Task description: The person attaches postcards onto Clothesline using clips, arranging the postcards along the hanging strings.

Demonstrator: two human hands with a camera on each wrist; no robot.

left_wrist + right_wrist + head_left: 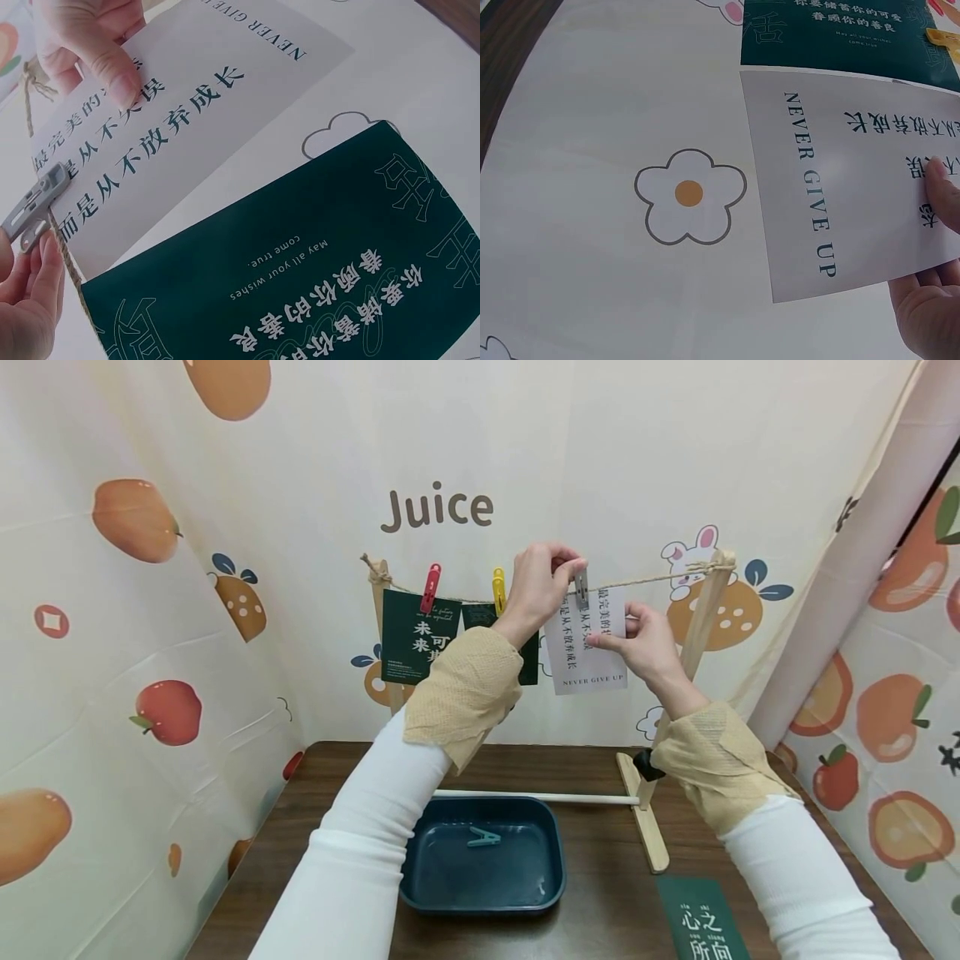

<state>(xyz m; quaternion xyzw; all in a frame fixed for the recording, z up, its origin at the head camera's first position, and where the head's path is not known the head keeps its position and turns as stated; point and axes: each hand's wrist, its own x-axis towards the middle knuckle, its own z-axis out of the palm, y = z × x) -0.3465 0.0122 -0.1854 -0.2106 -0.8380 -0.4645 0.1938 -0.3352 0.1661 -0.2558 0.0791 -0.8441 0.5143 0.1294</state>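
A white card [588, 652] printed "NEVER GIVE UP" hangs against the twine line [637, 582]. My left hand [542, 583] pinches a grey clothespin [582, 588] whose jaws sit over the card's top edge and the twine. My right hand [647, 643] holds the card's right side, thumb [124, 86] on the front and fingers behind. To the left, one dark green card [408, 639] hangs under a red clothespin [431, 588]. Beside it another green card [300, 255] hangs under a yellow clothespin [498, 590], partly hidden by my left hand in the head view.
The twine runs between two wooden posts [705, 610]. Below stands a dark blue tray [557, 860] with a teal clothespin [483, 837] in it. A white rod [585, 797] crosses behind the tray. Another green card [701, 918] lies at the table's front right.
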